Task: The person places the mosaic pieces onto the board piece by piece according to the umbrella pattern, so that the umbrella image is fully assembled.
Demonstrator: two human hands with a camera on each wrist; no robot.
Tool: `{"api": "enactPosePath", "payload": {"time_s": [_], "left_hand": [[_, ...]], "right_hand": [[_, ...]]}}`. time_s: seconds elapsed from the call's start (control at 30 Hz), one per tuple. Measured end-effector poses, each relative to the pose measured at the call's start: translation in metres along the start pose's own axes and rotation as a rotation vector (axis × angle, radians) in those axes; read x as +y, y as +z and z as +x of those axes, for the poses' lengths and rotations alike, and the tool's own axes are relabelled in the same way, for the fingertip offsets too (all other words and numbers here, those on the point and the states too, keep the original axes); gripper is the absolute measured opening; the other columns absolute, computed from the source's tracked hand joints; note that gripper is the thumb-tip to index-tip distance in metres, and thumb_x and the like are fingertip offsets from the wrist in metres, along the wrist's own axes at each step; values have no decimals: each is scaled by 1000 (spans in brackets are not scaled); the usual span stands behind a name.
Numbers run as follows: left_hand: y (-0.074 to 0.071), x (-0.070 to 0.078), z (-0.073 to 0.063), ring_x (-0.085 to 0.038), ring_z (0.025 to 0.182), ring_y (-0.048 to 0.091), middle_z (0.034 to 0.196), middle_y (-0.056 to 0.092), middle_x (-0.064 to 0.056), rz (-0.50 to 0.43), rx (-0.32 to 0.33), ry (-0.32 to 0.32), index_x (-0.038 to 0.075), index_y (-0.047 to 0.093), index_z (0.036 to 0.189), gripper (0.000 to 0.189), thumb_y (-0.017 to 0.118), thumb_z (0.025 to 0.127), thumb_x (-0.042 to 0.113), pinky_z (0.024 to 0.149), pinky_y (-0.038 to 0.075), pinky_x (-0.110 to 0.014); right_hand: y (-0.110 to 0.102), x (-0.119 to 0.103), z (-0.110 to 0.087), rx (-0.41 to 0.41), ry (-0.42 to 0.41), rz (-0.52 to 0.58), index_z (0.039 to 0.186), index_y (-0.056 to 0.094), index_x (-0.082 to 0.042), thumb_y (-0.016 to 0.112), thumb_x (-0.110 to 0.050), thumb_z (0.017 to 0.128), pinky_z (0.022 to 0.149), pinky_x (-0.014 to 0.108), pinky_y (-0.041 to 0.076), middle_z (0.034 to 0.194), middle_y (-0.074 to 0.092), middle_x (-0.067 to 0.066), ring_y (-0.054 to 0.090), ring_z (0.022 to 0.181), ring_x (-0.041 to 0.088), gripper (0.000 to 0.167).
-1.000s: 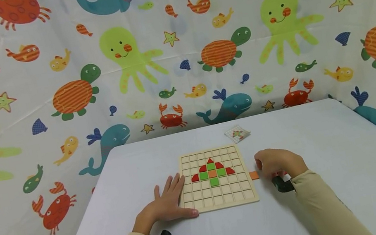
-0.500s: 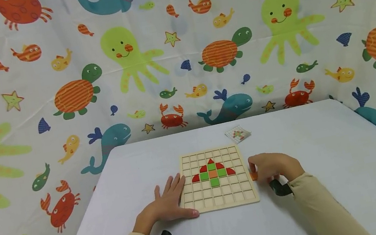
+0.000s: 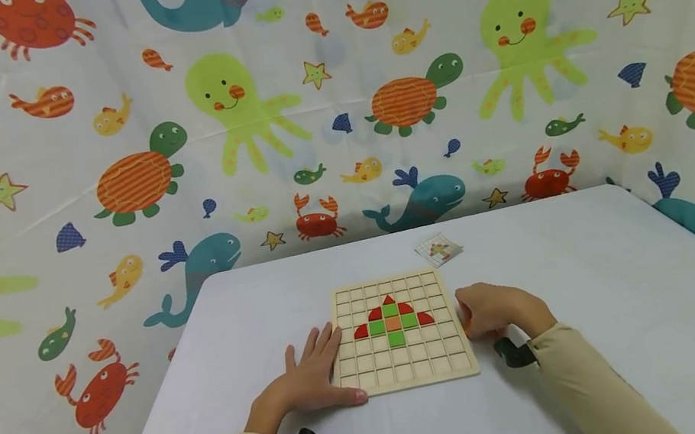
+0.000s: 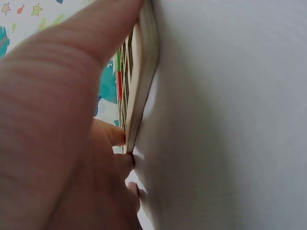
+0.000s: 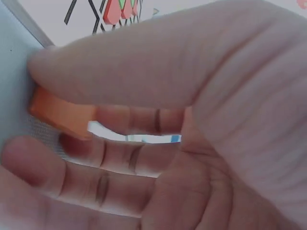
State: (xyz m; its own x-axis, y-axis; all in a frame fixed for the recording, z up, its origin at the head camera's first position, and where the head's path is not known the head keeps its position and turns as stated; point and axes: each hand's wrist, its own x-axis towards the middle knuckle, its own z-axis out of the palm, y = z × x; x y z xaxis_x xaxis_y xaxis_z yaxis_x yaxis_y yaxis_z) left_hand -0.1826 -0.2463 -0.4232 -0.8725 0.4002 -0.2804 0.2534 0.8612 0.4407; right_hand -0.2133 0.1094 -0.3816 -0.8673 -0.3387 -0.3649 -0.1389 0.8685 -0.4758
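Note:
A square wooden grid board point(image 3: 382, 375) lies on the table. Red, green and orange tiles point(image 3: 396, 336) form a pattern in its upper middle. My left hand point(image 3: 304, 382) lies spread against the board's left side, fingers along that edge and thumb on the near left corner; the left wrist view shows the thumb point(image 4: 72, 52) over the board's edge. Beside the board's right edge, my right hand point(image 3: 503, 308) pinches an orange tile point(image 5: 66, 113) between thumb and fingers, low over the table. From the head view the hand covers nearly all of this tile.
A small printed card point(image 3: 439, 249) with a similar pattern lies behind the board's far right corner. White cloth covers the table point(image 3: 604, 249). A curtain point(image 3: 330, 119) with sea animals hangs behind it.
My right hand has moved slightly left to the board's edge and taken hold of the orange tile. A bit of red once visible beneath it is now out of sight. The left hand stays put.

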Motion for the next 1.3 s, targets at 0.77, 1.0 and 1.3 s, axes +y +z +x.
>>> {"api": "enactPosePath", "payload": {"time_s": [0.77,1.0,1.3], "left_hand": [[-2,-9,6,-39,164,0,179,8,-15,12,-12,7,8,20,172,127,83,81,68,121,-6,-74],[-3,-7,5,-40,163,0,179,8,-16,15,-6,17,7,20,172,126,83,81,67,120,-6,-75],[-2,-5,4,-40,163,0,179,7,-16,22,-10,15,7,19,172,126,82,82,69,120,-6,-75]], "right_hand": [[12,-29,19,329,-440,163,114,71,10,64,13,100,60,27,58,102,69,20,65,67,17,16],[20,-40,23,307,-495,213,123,67,10,65,10,101,62,26,59,98,70,18,64,63,15,22],[37,-56,23,286,-539,199,116,70,4,72,3,100,63,26,57,88,67,4,61,66,10,16]]}}
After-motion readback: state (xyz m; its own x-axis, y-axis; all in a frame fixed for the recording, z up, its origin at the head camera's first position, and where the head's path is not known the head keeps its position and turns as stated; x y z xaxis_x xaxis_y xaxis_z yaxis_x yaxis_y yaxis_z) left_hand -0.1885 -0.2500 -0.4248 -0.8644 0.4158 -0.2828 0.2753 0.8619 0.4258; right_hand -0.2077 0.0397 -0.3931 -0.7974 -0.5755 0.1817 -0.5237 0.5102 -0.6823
